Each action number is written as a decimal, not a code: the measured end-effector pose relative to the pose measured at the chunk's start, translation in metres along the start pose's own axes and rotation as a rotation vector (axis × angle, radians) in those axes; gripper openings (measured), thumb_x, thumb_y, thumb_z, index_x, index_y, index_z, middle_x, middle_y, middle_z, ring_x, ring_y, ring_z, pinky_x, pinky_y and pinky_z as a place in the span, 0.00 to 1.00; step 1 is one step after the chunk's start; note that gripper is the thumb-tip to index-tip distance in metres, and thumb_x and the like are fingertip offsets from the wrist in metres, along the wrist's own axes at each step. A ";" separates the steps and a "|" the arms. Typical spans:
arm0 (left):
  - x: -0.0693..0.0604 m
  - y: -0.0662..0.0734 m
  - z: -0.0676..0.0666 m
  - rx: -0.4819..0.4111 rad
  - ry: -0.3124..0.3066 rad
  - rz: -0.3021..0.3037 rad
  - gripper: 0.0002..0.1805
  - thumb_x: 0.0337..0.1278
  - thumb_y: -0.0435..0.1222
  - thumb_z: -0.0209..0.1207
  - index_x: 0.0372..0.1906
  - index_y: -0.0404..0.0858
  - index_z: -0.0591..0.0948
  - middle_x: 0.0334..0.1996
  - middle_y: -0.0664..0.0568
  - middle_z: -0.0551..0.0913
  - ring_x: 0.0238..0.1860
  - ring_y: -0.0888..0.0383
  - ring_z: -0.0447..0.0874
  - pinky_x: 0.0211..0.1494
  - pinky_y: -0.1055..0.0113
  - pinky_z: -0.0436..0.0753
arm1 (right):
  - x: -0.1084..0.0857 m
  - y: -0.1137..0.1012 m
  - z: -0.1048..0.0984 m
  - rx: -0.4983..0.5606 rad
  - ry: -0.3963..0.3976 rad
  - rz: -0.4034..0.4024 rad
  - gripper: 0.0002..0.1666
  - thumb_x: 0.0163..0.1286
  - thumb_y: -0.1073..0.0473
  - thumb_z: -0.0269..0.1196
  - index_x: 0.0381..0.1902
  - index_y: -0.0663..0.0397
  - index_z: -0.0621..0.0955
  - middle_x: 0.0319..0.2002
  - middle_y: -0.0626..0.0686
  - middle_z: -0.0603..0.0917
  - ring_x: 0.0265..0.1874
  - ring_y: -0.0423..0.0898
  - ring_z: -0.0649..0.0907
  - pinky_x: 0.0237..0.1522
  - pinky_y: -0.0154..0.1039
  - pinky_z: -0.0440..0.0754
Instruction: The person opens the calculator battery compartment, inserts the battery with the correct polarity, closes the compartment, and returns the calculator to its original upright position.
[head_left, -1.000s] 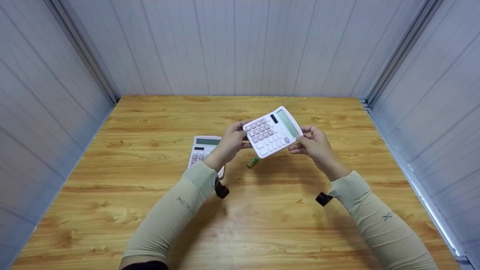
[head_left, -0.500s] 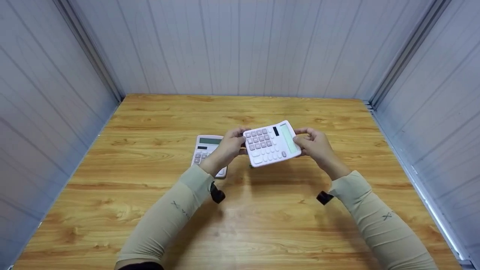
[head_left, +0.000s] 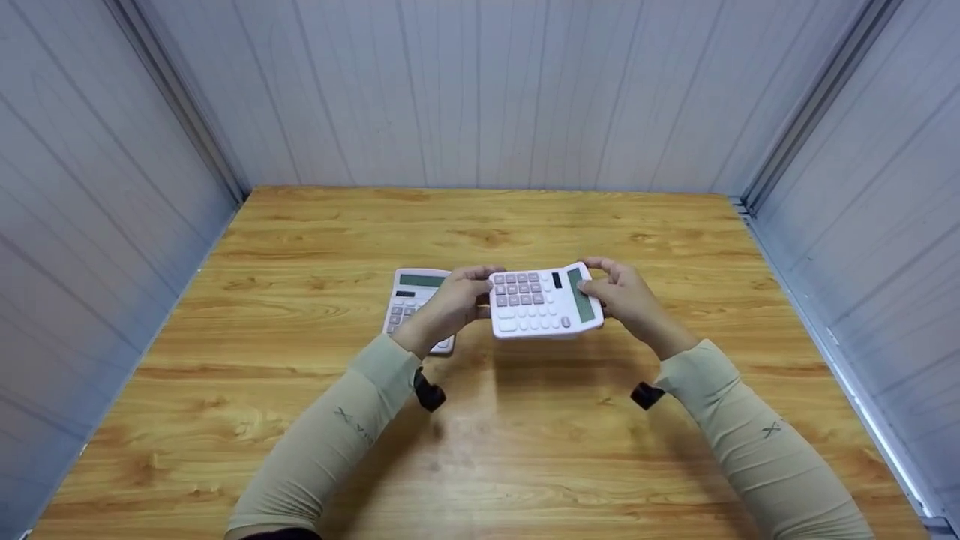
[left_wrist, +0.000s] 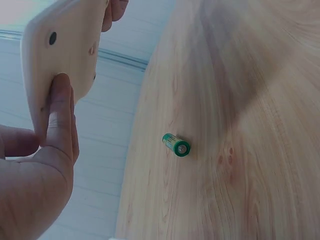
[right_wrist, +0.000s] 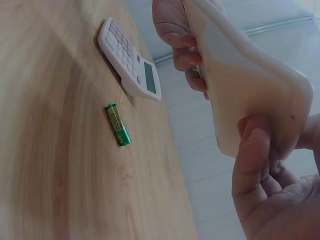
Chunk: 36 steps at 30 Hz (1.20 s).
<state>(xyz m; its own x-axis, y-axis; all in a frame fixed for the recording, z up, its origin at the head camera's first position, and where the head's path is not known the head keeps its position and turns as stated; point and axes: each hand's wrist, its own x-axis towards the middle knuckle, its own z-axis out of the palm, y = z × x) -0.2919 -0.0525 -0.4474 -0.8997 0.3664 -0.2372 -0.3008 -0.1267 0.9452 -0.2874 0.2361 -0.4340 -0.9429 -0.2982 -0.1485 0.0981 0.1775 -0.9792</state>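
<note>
A pale pink calculator (head_left: 536, 304) is held above the table, its keys facing up and its display toward the right. My left hand (head_left: 454, 300) pinches its keypad end, thumb on top and fingers beneath. At the display end my right hand (head_left: 626, 300) grips it, the thumb lying over the screen. Both wrist views show fingertips pressed to the underside. A second pale calculator (right_wrist: 131, 60) lies on the table, partly covered by my left hand in the head view. A green battery (left_wrist: 176, 144) lies on the table below, hidden in the head view.
The wooden table (head_left: 525, 450) is enclosed by pale panelled walls (head_left: 480, 90) at the back and both sides. A small black camera (head_left: 429, 391) hangs at the left wrist and another black camera (head_left: 646, 394) at the right.
The held calculator has turned from a slant to nearly level across the view and come lower. It now covers the battery in the head view. Both hands keep their hold.
</note>
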 end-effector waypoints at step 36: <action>-0.014 -0.014 -0.004 1.011 -0.127 0.903 0.21 0.72 0.29 0.67 0.67 0.40 0.86 0.65 0.43 0.87 0.69 0.46 0.85 0.74 0.53 0.84 | 0.001 0.006 0.001 0.257 -0.008 0.112 0.28 0.80 0.64 0.53 0.68 0.83 0.71 0.22 0.46 0.87 0.15 0.35 0.81 0.16 0.27 0.77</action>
<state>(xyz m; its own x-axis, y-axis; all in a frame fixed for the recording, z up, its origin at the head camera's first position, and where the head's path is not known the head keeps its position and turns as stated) -0.2770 -0.0599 -0.4582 -0.6065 0.6047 0.5162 0.7825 0.3391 0.5221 -0.2874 0.2360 -0.4400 -0.9192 -0.2975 -0.2582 0.2802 -0.0331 -0.9594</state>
